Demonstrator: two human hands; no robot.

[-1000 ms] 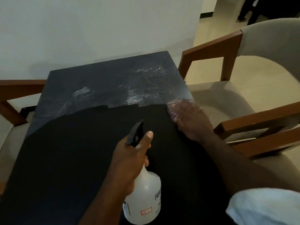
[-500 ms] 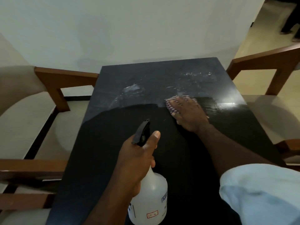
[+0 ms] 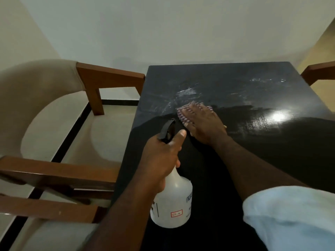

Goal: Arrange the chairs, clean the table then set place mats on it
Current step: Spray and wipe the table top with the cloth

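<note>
In the head view, the right hand (image 3: 203, 124) lies flat on a striped cloth (image 3: 181, 115) on the dark counter (image 3: 235, 84). Over the last second it slides the cloth from the right edge to the middle, so the wipe is going from right to left. Its fingers (image 3: 194, 110) are straight and close together, pressing the cloth down.

The left hand (image 3: 163, 154) keeps its grip on the spray bottle (image 3: 174, 200) at the near side, with the fingers curled round the neck and the thumb up by the black trigger (I cannot tell if the bottle rests on the counter).

Wet, shiny streaks (image 3: 186, 92) show just past the cloth on the far part, so I think the cleaning is about half done. A chair (image 3: 54, 109) sits at the left and a chair arm (image 3: 319, 71) shows at the far right. No place mats are in view.
</note>
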